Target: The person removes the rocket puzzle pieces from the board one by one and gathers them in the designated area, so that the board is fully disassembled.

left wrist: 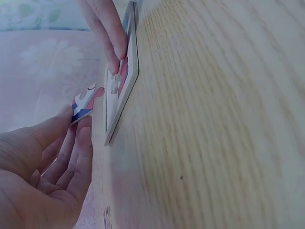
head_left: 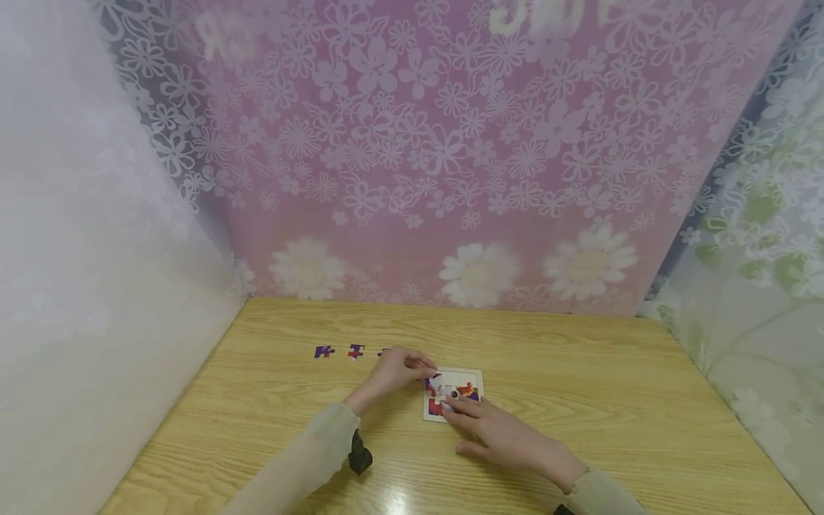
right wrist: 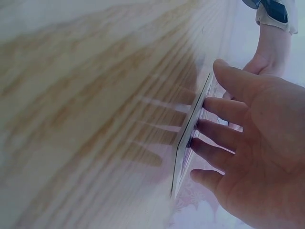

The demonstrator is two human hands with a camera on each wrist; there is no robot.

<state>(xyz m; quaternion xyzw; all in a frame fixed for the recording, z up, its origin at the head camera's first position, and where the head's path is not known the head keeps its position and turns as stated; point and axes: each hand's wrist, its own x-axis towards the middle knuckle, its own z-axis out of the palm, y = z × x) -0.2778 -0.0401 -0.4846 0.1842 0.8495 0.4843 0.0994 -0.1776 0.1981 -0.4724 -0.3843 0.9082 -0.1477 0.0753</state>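
My left hand (head_left: 394, 370) pinches a jigsaw piece (left wrist: 83, 106) between thumb and fingers. The piece is white, blue and red, tilted beside the upper left of a square puzzle board (head_left: 481, 380) with a pale rim. Several colourful pieces lie inside the board, and part of its light base shows at the top. The straight, spread fingers of my right hand (head_left: 508, 433) rest on the board's lower right part, covering some of the picture. In the right wrist view, the board (right wrist: 177, 160) appears edge-on under those fingertips.
Left of the board, a purple loose piece (head_left: 323, 352) and a red-and-purple piece (head_left: 355, 351) lie on the wooden table (head_left: 579, 372). Another piece (head_left: 383, 352) is partly hidden behind my left hand. Flower-patterned curtains (head_left: 412, 143) stand at the back and sides.
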